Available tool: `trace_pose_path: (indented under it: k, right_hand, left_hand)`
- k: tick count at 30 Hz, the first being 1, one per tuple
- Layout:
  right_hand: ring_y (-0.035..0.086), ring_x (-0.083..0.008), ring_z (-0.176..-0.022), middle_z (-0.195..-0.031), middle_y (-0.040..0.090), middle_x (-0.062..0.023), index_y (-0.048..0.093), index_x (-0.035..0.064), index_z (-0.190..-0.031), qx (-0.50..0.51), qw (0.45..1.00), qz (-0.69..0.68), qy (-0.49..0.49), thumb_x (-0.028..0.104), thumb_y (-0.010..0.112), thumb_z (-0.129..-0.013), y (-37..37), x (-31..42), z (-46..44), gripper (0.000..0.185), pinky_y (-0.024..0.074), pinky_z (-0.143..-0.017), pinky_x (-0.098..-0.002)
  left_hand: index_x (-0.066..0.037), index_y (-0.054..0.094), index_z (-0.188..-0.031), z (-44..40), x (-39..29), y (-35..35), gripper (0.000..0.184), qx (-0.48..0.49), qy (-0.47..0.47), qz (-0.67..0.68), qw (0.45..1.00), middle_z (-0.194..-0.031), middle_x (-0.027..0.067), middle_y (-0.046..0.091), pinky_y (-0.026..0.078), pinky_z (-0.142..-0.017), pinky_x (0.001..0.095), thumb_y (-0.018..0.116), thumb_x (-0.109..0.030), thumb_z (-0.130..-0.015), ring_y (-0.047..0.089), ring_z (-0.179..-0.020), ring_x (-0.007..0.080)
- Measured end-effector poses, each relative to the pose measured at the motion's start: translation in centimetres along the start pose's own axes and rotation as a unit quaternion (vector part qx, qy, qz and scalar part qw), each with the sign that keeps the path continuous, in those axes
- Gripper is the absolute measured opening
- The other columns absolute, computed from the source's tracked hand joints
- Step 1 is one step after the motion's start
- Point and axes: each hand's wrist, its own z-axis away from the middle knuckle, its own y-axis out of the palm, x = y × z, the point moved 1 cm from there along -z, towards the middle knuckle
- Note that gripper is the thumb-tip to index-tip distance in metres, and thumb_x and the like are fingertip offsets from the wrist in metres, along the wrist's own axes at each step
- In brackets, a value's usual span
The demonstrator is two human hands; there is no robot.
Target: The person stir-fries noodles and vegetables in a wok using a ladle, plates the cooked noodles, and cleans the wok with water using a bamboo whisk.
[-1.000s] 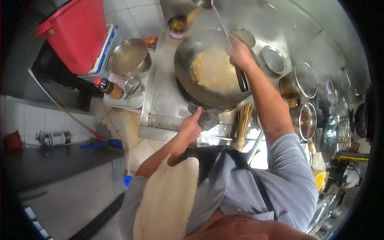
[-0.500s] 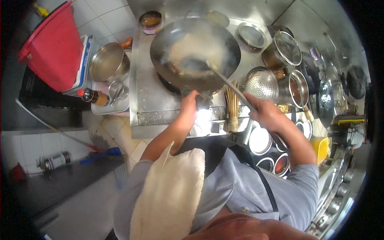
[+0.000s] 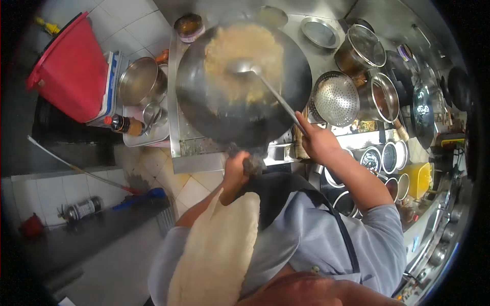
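A large dark wok [image 3: 199,109] is on the steel stove and holds steaming yellowish-brown food [image 3: 265,46], mostly in its far half. My left hand [image 3: 235,171] is closed round a dark cloth [image 3: 253,164] at the wok's near edge; the part of the wok under the cloth is hidden. The fingers of my right hand [image 3: 320,143] wrap round the handle of a metal ladle [image 3: 278,97]. The ladle's bowl lies over the food near the middle of the wok, partly veiled by steam.
A perforated strainer [image 3: 336,99] and several pots stand right of the wok. To the left are a steel pot [image 3: 139,80], a sauce bottle [image 3: 126,125] and a red bin [image 3: 71,71]. A yellow container [image 3: 419,179] is at the right.
The wok has come nearer to my body and the food has spread over its far half. The ladle's bowl has risen into view, and my right hand has moved up and left.
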Motion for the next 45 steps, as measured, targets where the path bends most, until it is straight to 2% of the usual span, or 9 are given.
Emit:
trace_pose_path:
  k: [9,12,17,19,26,32,35,37,45]
  right_hand:
    - [0.070,-0.0399,-0.088,-0.097,0.071,-0.0259,0.037,0.0156,-0.156,0.045,0.970,-0.199,0.135,0.018,0.063,-0.089,-6.3,0.6,5.5,0.071,0.0535,-0.082,-0.0453]
    - [0.069,-0.0386,-0.101,-0.118,0.067,-0.0284,0.043,0.0082,-0.152,-0.108,0.973,-0.201,0.036,0.019,0.061,-0.088,-4.4,-2.1,-0.4,0.067,0.0522,-0.091,-0.0417]
    - [0.066,-0.0402,-0.113,-0.123,0.066,-0.0283,0.046,0.0058,-0.149,-0.132,0.964,-0.220,0.064,0.020,0.060,-0.086,-0.9,-4.7,-14.4,0.066,0.0500,-0.098,-0.0424]
    - [0.065,-0.0410,-0.115,-0.122,0.066,-0.0281,0.044,0.0057,-0.150,-0.104,0.961,-0.252,0.038,0.021,0.059,-0.086,0.2,-4.7,-17.8,0.068,0.0493,-0.099,-0.0429]
    - [0.067,-0.0443,-0.101,-0.115,0.068,-0.0258,0.032,0.0088,-0.157,0.025,0.994,0.018,-0.104,0.018,0.061,-0.088,-3.3,-3.4,-13.3,0.075,0.0531,-0.089,-0.0487]
    - [0.068,-0.0440,-0.091,-0.102,0.068,-0.0247,0.029,0.0156,-0.158,0.075,0.988,0.126,-0.038,0.017,0.060,-0.089,-6.1,-3.3,-2.3,0.076,0.0544,-0.083,-0.0506]
    - [0.069,-0.0416,-0.086,-0.099,0.070,-0.0231,0.030,0.0211,-0.159,0.045,0.999,-0.012,-0.013,0.018,0.062,-0.089,-6.4,-2.6,2.1,0.078,0.0547,-0.079,-0.0484]
    - [0.069,-0.0405,-0.085,-0.091,0.069,-0.0245,0.031,0.0200,-0.159,0.125,0.989,-0.064,0.055,0.017,0.062,-0.089,-8.4,-0.2,4.4,0.077,0.0535,-0.080,-0.0471]
    - [0.067,-0.0445,-0.088,-0.097,0.068,-0.0264,0.026,0.0189,-0.160,0.154,0.988,0.002,0.021,0.016,0.061,-0.089,-6.0,2.3,3.4,0.079,0.0527,-0.082,-0.0503]
  left_hand:
    - [0.001,0.066,-0.093,-5.9,-4.7,7.4,0.019,0.003,-0.045,0.012,0.999,-0.088,0.0139,0.070,0.059,-0.066,0.0429,0.060,-0.017,-0.090,0.071,-0.075,0.0277]
    - [-0.003,0.065,-0.094,-9.8,-4.1,7.4,0.016,0.017,-0.030,0.041,0.999,-0.087,0.0129,0.070,0.058,-0.067,0.0457,0.060,-0.017,-0.090,0.071,-0.076,0.0298]
    - [0.005,0.065,-0.104,-13.6,-3.5,5.2,0.027,0.012,-0.074,0.068,0.995,-0.095,0.0160,0.071,0.061,-0.061,0.0468,0.068,-0.016,-0.088,0.072,-0.075,0.0317]
    - [0.001,0.061,-0.118,-10.7,-4.8,6.3,0.038,-0.001,-0.109,0.045,0.993,-0.114,0.0178,0.070,0.057,-0.093,0.0496,0.063,-0.030,-0.096,0.069,-0.104,0.0337]
    - [0.000,0.046,-0.140,-6.8,-6.1,8.1,0.058,0.178,-0.095,0.251,0.947,-0.137,0.0184,0.059,0.044,-0.111,0.0504,0.060,-0.038,-0.100,0.057,-0.128,0.0336]
    - [0.000,0.064,-0.116,-11.6,-3.9,7.6,0.035,0.060,-0.098,0.155,0.981,-0.113,0.0152,0.070,0.056,-0.091,0.0460,0.065,-0.028,-0.096,0.068,-0.103,0.0302]
    - [0.000,0.066,-0.105,-14.9,-1.6,6.3,0.022,0.113,-0.163,0.075,0.977,-0.101,0.0143,0.070,0.060,-0.078,0.0458,0.064,-0.018,-0.093,0.071,-0.092,0.0294]
    - [0.000,0.066,-0.098,-14.8,-0.6,6.1,0.015,0.055,-0.094,0.074,0.991,-0.092,0.0138,0.069,0.060,-0.072,0.0453,0.061,-0.013,-0.092,0.071,-0.083,0.0285]
    - [0.001,0.066,-0.093,-3.0,-4.0,6.3,0.017,0.023,-0.079,0.034,0.996,-0.089,0.0128,0.069,0.060,-0.065,0.0414,0.059,-0.014,-0.094,0.071,-0.076,0.0253]
